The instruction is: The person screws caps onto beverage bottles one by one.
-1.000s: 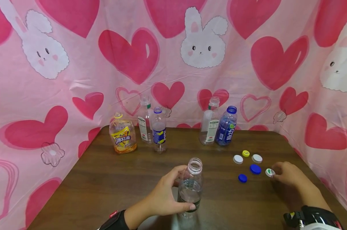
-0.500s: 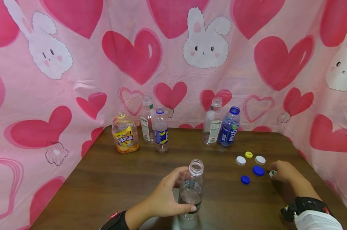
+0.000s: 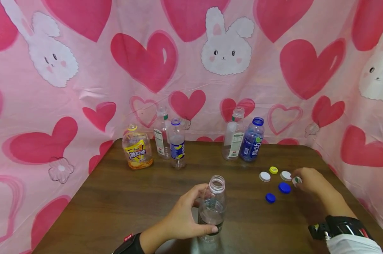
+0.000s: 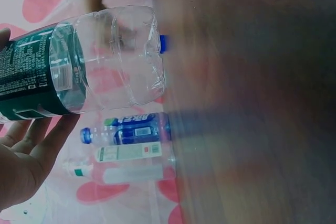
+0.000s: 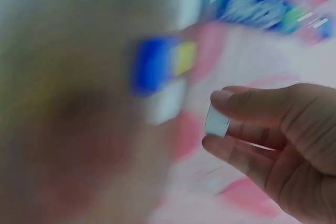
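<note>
The left hand [image 3: 189,217] wraps its fingers and thumb around an uncapped clear bottle [image 3: 211,211] with a dark green label, held upright toward the near edge of the surface [image 3: 131,201]; whether its base touches down is hard to tell. The right hand [image 3: 310,180], near the right edge, pinches a small white cap [image 5: 217,123] between thumb and fingertips.

Toward the far edge from this cap lie a plain white lid [image 3: 285,175], a yellow cap [image 3: 273,170] and another white lid [image 3: 265,176]; a larger blue lid [image 3: 284,188] and a smaller blue cap [image 3: 270,198] lie closer to the near edge.

At the far left corner stands an iced tea bottle [image 3: 137,151] with a yellow label, near a tall clear bottle [image 3: 159,141] and a slim bottle [image 3: 177,150] with a blue-and-yellow label. Along the far edge, well apart from these, a second tall bottle [image 3: 235,144] stands just beside a blue bottle [image 3: 252,144]. All five are open-necked. Pink cloth [image 3: 191,83] printed with hearts and rabbits hangs behind.
</note>
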`<state>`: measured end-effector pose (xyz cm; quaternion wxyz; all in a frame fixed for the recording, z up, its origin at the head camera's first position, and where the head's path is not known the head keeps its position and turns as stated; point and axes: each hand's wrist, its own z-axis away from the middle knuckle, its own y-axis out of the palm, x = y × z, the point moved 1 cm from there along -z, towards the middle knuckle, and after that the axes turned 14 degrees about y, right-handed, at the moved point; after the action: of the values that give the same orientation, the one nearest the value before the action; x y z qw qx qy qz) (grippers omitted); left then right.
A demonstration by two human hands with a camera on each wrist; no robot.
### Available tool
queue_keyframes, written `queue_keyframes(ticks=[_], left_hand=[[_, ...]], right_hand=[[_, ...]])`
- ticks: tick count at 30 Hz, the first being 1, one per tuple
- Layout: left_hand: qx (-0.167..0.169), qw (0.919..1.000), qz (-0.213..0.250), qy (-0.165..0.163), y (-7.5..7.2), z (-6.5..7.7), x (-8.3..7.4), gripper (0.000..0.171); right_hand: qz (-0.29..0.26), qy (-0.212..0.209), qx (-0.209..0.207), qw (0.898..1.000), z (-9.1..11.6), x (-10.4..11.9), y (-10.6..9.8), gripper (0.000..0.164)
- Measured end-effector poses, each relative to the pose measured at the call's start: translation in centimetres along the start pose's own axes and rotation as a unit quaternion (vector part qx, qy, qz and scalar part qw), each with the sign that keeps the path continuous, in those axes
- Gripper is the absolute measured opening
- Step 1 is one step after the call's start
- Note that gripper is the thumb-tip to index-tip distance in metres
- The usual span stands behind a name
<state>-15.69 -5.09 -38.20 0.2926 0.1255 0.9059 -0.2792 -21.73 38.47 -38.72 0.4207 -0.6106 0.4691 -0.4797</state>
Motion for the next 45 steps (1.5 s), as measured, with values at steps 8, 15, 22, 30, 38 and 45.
queue_keyframes(ticks=[8, 15, 22, 30, 38, 45], left_hand=[[0.001, 1.0, -0.008, 0.002, 0.0, -0.1, 0.2, 0.082], [0.001, 0.9999, -0.01, 0.013, 0.1, -0.5, 0.4, 0.082], [0.014, 0.9997, -0.012, 0.013, 0.2, -0.9, 0.3, 0.081], [0.032, 0.9995, -0.002, 0.009, 0.2, -1.1, 0.2, 0.081], [0.042, 0.9991, 0.004, 0.001, 0.3, -1.1, 0.3, 0.083], [0.021, 0.9997, -0.014, -0.002, 0.3, -1.7, 1.3, 0.085]], right_hand=[[-0.09, -0.163, -0.022, 0.982, -1.2, 12.8, -8.8, 0.034], [-0.159, -0.311, 0.003, 0.937, 0.7, 20.8, -13.1, 0.04], [-0.177, -0.365, 0.045, 0.913, 1.4, 23.7, -14.6, 0.047], [-0.14, -0.367, 0.094, 0.915, 1.7, 24.7, -14.7, 0.036], [-0.122, -0.343, 0.149, 0.919, 1.5, 24.7, -14.5, 0.035], [-0.112, -0.365, 0.138, 0.914, 0.4, 24.7, -14.8, 0.037]])
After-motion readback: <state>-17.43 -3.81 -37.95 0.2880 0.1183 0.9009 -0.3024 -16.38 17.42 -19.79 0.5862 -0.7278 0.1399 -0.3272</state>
